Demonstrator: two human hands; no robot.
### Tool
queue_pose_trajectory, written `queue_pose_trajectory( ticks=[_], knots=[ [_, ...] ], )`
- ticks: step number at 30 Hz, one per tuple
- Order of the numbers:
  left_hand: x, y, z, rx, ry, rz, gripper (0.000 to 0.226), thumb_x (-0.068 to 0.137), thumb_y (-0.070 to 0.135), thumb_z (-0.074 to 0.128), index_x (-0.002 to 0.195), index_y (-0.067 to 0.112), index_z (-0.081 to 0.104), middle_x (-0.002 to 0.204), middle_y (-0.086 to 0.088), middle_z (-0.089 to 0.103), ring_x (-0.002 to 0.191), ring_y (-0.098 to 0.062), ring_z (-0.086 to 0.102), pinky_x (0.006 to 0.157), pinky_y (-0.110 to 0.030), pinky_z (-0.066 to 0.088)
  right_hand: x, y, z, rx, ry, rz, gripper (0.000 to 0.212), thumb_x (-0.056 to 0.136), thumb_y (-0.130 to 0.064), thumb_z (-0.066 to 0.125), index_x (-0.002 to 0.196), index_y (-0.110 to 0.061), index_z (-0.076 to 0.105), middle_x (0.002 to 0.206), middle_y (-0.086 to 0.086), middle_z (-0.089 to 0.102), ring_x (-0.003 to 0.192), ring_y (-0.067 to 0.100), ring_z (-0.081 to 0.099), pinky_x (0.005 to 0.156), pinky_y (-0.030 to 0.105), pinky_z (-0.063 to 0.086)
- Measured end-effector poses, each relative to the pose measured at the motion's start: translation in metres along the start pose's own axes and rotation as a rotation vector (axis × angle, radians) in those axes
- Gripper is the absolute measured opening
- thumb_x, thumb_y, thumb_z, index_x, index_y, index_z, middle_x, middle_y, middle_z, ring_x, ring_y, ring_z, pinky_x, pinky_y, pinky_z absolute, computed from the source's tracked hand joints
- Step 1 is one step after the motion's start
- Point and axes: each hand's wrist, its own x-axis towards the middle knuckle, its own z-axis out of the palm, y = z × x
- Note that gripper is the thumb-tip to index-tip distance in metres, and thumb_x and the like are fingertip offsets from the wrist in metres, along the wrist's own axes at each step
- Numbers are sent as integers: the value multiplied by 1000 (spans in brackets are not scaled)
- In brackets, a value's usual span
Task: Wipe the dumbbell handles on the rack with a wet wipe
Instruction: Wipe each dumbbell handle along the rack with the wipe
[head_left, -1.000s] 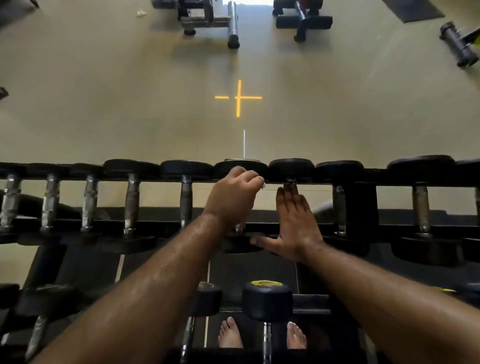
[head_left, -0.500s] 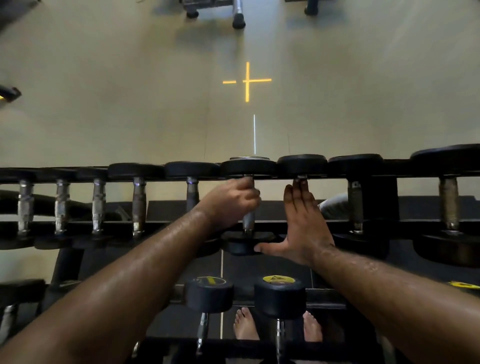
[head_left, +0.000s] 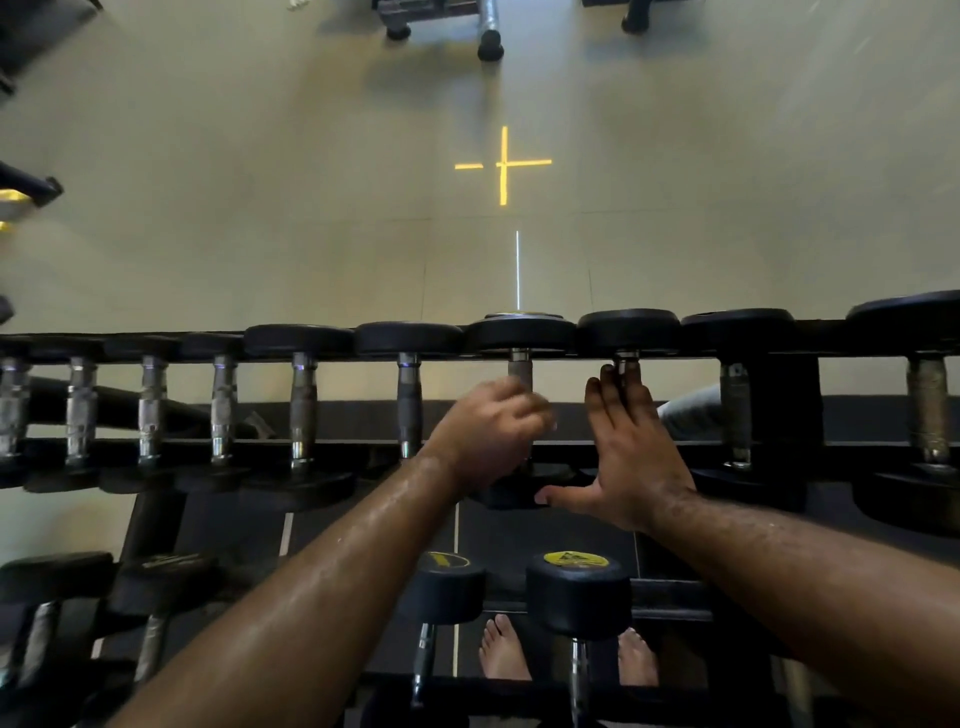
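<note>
A row of black-headed dumbbells with metal handles lies across the top tier of the rack (head_left: 353, 442). My left hand (head_left: 488, 431) is curled round the handle of the middle dumbbell (head_left: 520, 371) and is motion-blurred. A small pale bit, possibly the wet wipe (head_left: 554, 426), shows at its fingertips; the rest is hidden in the fist. My right hand (head_left: 628, 447) lies flat with straight fingers along the handle of the neighbouring dumbbell (head_left: 626, 357) on the right, thumb spread toward the left hand.
Two dumbbells (head_left: 576, 592) stand on the lower tier in front of my bare feet (head_left: 501, 649). More dumbbells fill the rack to the left (head_left: 304, 400) and right (head_left: 735, 410). Beyond is the floor with a yellow cross (head_left: 503, 165) and bench frames (head_left: 488, 26) at the far edge.
My left hand has slid along the middle handle from its far end toward me. My right hand has stayed flat on the neighbouring handle.
</note>
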Motion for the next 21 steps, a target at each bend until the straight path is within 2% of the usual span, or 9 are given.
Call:
queue_pose_trajectory(
  ticks=[2, 3, 8, 9, 12, 14, 17, 19, 21],
  knots=[
    [-14, 5, -6, -132, -181, 32, 26, 90, 24, 80, 115, 20, 78, 117, 0, 77, 109, -22, 68, 90, -39, 60, 1, 0, 0, -18, -5, 0, 160, 53, -116, 12, 166, -8, -20, 171, 14, -35, 154, 33, -42, 128, 47, -19],
    [-13, 2, -11, -181, -191, -9, 25, 89, 23, 80, 114, 21, 79, 115, 2, 78, 108, -20, 68, 90, -37, 59, 1, 0, 0, -21, -3, 2, 160, 53, -116, 13, 167, -8, -19, 172, 14, -33, 154, 34, -42, 128, 47, -19],
    [30, 4, -27, -304, -72, -406, 14, 94, 27, 78, 107, 26, 82, 103, 7, 79, 93, -10, 70, 84, -32, 58, 0, 0, 3, -4, 8, 13, 160, 56, -116, 23, 168, -8, -17, 172, 14, -33, 154, 34, -42, 128, 48, -17],
    [39, 9, -26, -278, -153, -432, 14, 95, 28, 76, 107, 27, 82, 101, 7, 79, 91, -11, 70, 83, -34, 59, 0, 0, 3, 0, 11, 16, 161, 56, -116, 23, 168, -8, -16, 171, 14, -33, 154, 34, -42, 128, 48, -16],
    [50, 26, -23, -176, -649, -371, 15, 94, 27, 75, 108, 28, 78, 95, 4, 70, 85, -16, 67, 73, -34, 58, 1, 0, 2, -6, 17, 7, 161, 54, -116, 20, 168, -8, -15, 173, 14, -29, 155, 34, -39, 129, 49, -15],
    [47, 27, -30, -176, -804, -350, 16, 92, 26, 77, 108, 26, 78, 95, 5, 70, 85, -15, 67, 72, -31, 57, 0, 0, 2, -6, 14, 0, 162, 52, -116, 16, 168, -8, -13, 175, 15, -25, 156, 35, -37, 129, 49, -14],
    [44, 12, -45, -280, -770, -488, 15, 91, 24, 79, 106, 27, 81, 97, 10, 73, 87, -9, 67, 76, -26, 58, 0, 0, 1, -18, 28, -2, 159, 57, -115, 26, 169, -7, -11, 176, 15, -21, 157, 36, -36, 129, 48, -15],
    [48, 12, -45, -298, -630, -501, 15, 91, 26, 80, 105, 29, 81, 97, 11, 75, 87, -8, 68, 81, -28, 59, 0, 0, 0, -18, 22, -6, 159, 58, -115, 26, 169, -7, -9, 177, 15, -19, 158, 36, -34, 128, 47, -16],
    [51, 26, -38, -318, -597, -473, 19, 92, 25, 78, 110, 31, 80, 99, 9, 75, 88, -10, 67, 83, -32, 60, -1, 0, 0, -18, 26, -7, 162, 54, -116, 21, 170, -7, -8, 177, 16, -17, 157, 37, -35, 128, 48, -16]
  ],
)
